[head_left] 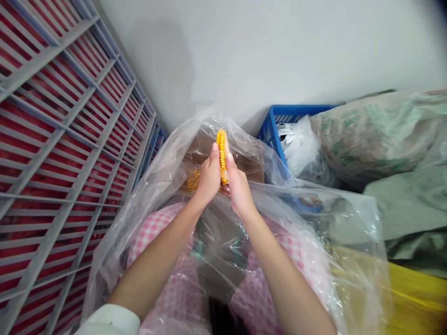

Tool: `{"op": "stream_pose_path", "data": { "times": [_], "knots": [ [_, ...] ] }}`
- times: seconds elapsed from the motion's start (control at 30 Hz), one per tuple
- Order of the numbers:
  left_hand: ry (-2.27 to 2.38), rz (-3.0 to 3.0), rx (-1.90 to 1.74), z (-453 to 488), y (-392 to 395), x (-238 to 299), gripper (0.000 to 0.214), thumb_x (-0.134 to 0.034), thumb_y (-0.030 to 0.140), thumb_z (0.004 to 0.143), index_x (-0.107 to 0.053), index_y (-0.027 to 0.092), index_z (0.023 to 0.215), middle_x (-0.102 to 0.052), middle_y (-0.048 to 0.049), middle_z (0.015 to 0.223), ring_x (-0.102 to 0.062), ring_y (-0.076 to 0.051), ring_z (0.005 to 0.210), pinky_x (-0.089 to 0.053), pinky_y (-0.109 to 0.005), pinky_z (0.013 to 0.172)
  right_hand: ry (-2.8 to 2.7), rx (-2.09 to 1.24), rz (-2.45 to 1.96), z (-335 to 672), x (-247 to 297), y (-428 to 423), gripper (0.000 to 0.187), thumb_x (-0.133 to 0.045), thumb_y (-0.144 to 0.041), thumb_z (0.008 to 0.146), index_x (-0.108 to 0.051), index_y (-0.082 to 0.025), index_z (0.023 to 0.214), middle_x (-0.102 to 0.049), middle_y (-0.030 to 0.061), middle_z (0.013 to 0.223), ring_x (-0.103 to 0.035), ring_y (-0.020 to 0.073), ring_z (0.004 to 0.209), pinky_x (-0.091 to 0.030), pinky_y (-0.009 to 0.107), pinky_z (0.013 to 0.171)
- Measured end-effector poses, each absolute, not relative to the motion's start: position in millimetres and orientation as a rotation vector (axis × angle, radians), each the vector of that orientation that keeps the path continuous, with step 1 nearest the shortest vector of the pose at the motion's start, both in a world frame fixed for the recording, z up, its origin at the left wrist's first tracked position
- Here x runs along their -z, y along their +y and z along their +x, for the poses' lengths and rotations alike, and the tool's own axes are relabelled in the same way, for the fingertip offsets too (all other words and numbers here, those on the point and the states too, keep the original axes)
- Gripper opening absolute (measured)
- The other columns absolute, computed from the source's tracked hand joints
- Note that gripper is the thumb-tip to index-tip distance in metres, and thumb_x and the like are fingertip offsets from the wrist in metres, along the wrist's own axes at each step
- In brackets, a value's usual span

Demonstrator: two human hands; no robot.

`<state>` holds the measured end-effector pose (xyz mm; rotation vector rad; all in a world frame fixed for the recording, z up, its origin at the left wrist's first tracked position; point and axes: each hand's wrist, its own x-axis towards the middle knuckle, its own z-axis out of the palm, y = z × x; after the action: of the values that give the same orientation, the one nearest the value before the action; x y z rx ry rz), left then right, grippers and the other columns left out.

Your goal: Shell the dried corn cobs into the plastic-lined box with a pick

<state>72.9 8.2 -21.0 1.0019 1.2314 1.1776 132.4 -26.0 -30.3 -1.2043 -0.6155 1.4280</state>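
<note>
The ear of dried yellow corn (222,156) stands close to upright between your hands, its tip at 12 o'clock. It should handle as light and stiff: a rigid cob with hard, smooth kernels that may slip against the skin and shake loose under pressure. The firmest hold looks to be around its lower half, with your fingers across the rows.

Your left hand (208,179) and right hand (238,190) are closed on that lower half from either side, nearly meeting; the ear's base sits between them. Its far end stands clear of both.

At 9 o'clock from the ear, a small heap of loose corn kernels (193,179) lies against a brown cardboard panel (246,163), inside a clear plastic liner (159,186). Pink gingham cloth (155,237) shows through the plastic below your left forearm.

A red-and-grey slatted rack (59,139) stands at 9 o'clock. A blue plastic crate (279,123) sits at 2 o'clock, and a bulging woven sack (377,132) at 3 o'clock.
</note>
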Motion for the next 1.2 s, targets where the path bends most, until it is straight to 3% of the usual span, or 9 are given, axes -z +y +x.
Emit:
{"op": "stream_pose_path", "data": {
  "times": [0.3, 0.47, 0.57, 0.7, 0.87, 0.97, 1.2],
  "knots": [
    [1.354, 1.173, -1.059, 69.3, 11.6, 29.0, 0.057, -0.031, 0.065, 0.078, -0.048, 0.017, 0.052, -0.047, -0.0005, 0.048, -0.043, -0.009, 0.045, -0.034, -0.022, 0.046, -0.604, -1.364, -1.216, 127.9, 35.2, -26.9, 0.048, -0.048, -0.063, 0.072, -0.038, -0.019, 0.053, -0.032, -0.0071, 0.040, -0.023, 0.0043, 0.035, -0.015, 0.021, 0.036],
    [1.265, 1.066, -1.125, 69.9, 11.9, 30.1, 0.047, -0.038, 0.057, 0.081, -0.050, 0.017, 0.059, -0.047, 0.0012, 0.051, -0.045, -0.009, 0.047, -0.033, -0.021, 0.046, -0.535, -1.419, -1.176, 126.5, 28.5, -26.8, 0.050, -0.043, -0.067, 0.071, -0.039, -0.020, 0.055, -0.030, -0.0074, 0.040, -0.022, 0.0045, 0.033, -0.013, 0.021, 0.034],
    [1.202, 1.021, -1.086, 68.0, 14.8, 24.8, 0.043, -0.039, 0.052, 0.083, -0.056, 0.016, 0.068, -0.056, -0.0013, 0.060, -0.055, -0.013, 0.060, -0.039, -0.022, 0.052, -0.507, -1.414, -1.174, 129.2, 25.4, -26.1, 0.049, -0.044, -0.068, 0.071, -0.042, -0.020, 0.058, -0.029, -0.0078, 0.040, -0.020, 0.0048, 0.033, -0.012, 0.021, 0.034],
    [1.198, 0.978, -0.951, 63.1, 21.5, 16.3, 0.056, -0.025, 0.057, 0.084, -0.061, 0.015, 0.076, -0.063, -0.0067, 0.074, -0.061, -0.018, 0.077, -0.045, -0.025, 0.061, -0.523, -1.383, -1.211, 132.8, 27.4, -26.5, 0.049, -0.042, -0.067, 0.072, -0.044, -0.020, 0.060, -0.029, -0.0078, 0.040, -0.021, 0.0054, 0.034, -0.013, 0.022, 0.035],
    [1.174, 1.073, -0.921, 59.5, 24.2, 13.6, 0.062, -0.026, 0.067, 0.078, -0.061, 0.016, 0.073, -0.058, -0.0051, 0.062, -0.059, -0.016, 0.061, -0.044, -0.025, 0.053, -0.670, -1.378, -1.244, 130.2, 31.1, -30.8, 0.047, -0.046, -0.064, 0.072, -0.040, -0.020, 0.057, -0.032, -0.0068, 0.042, -0.024, 0.0055, 0.037, -0.017, 0.022, 0.038],
    [1.228, 1.182, -0.949, 57.2, 25.0, 17.3, 0.060, -0.028, 0.067, 0.078, -0.060, 0.017, 0.068, -0.053, -0.0026, 0.055, -0.052, -0.013, 0.051, -0.041, -0.025, 0.051, -0.697, -1.427, -1.245, 128.8, 32.2, -32.2, 0.047, -0.047, -0.063, 0.071, -0.039, -0.019, 0.056, -0.033, -0.0067, 0.043, -0.023, 0.0052, 0.038, -0.017, 0.022, 0.038],
    [1.296, 1.119, -1.055, 56.5, 29.0, 27.2, 0.048, -0.033, 0.056, 0.082, -0.052, 0.018, 0.060, -0.049, -0.0008, 0.053, -0.045, -0.011, 0.050, -0.036, -0.023, 0.049, -0.630, -1.502, -1.242, 128.1, 28.3, -30.8, 0.049, -0.048, -0.066, 0.069, -0.042, -0.019, 0.056, -0.032, -0.0068, 0.041, -0.021, 0.0046, 0.035, -0.013, 0.021, 0.036]
  ]
}}
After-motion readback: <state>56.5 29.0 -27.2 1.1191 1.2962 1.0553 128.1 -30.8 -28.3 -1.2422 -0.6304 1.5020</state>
